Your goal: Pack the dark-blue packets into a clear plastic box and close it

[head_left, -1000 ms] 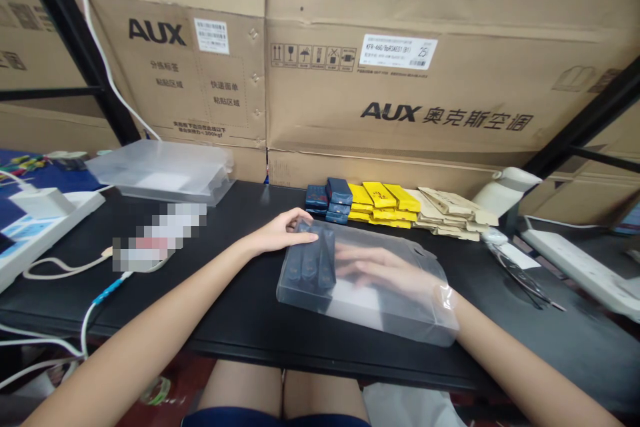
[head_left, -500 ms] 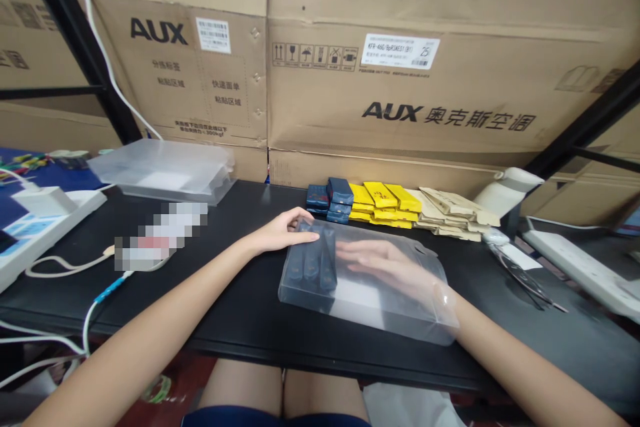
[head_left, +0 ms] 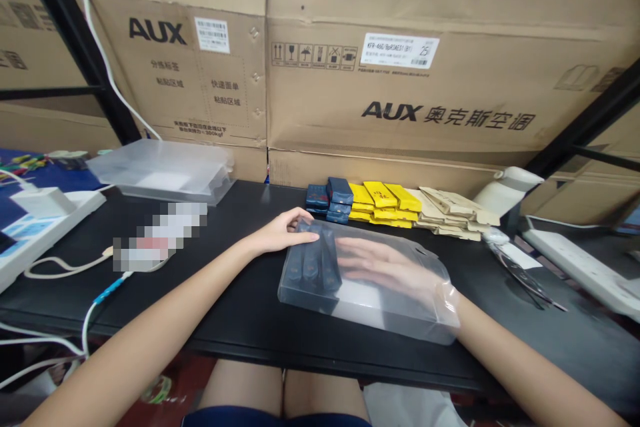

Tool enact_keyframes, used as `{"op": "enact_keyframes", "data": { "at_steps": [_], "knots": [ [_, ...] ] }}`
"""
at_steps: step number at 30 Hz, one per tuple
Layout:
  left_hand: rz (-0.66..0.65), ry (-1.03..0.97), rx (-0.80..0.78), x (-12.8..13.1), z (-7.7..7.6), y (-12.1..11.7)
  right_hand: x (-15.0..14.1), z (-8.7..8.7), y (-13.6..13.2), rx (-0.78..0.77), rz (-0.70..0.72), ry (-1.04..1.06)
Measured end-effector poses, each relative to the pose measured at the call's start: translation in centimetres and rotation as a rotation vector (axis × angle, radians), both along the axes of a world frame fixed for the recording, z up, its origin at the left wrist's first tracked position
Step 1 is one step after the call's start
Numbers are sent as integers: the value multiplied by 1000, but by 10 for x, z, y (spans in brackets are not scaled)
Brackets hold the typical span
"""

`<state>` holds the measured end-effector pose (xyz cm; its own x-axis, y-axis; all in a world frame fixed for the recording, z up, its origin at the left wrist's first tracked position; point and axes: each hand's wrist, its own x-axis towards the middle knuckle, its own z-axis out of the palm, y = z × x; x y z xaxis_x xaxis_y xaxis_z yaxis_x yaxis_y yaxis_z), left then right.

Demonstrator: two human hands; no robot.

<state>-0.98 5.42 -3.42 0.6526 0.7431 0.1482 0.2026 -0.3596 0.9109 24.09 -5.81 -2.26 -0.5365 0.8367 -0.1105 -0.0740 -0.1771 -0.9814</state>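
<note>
A clear frosted plastic bag [head_left: 370, 320] lies on the black table in front of me. My left hand [head_left: 290, 230] grips its upper left corner, with the thumb on top and the fingers curled behind the edge. My right hand [head_left: 385, 267] has gone in through the right end and shows through the plastic. Its fingers are stretched out, a little apart, and point at the dark blue packets [head_left: 313, 263]. Three of these packets stand side by side at the left end inside the bag, the rightmost one leaning. A white patch shows through the bag's bottom.
Stacks of dark blue packets [head_left: 340, 191], yellow packets [head_left: 385, 197] and beige packets [head_left: 450, 207] line the back. A white bottle [head_left: 507, 190], glasses [head_left: 530, 283] and a power strip [head_left: 585, 267] are right. More clear plastic bags [head_left: 165, 163] and cables lie left.
Inside the bag, the right hand's fingers have spread slightly. The rightmost blue packet leans a little further right at its lower end. The left hand keeps its place.
</note>
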Motion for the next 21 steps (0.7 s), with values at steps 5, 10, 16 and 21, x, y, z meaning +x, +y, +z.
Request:
{"op": "enact_keyframes", "data": {
  "at_steps": [5,10,16,21],
  "knots": [
    [15,11,20,0,0,0,1,-3,2,0,1,-9],
    [15,19,23,0,2,-1,0,-4,4,38,-80,-7],
    [7,24,42,0,6,-3,-1,-1,5,36,-166,-1],
    [13,30,50,0,5,-3,-2,2,3,41,-170,-63]
  ]
}}
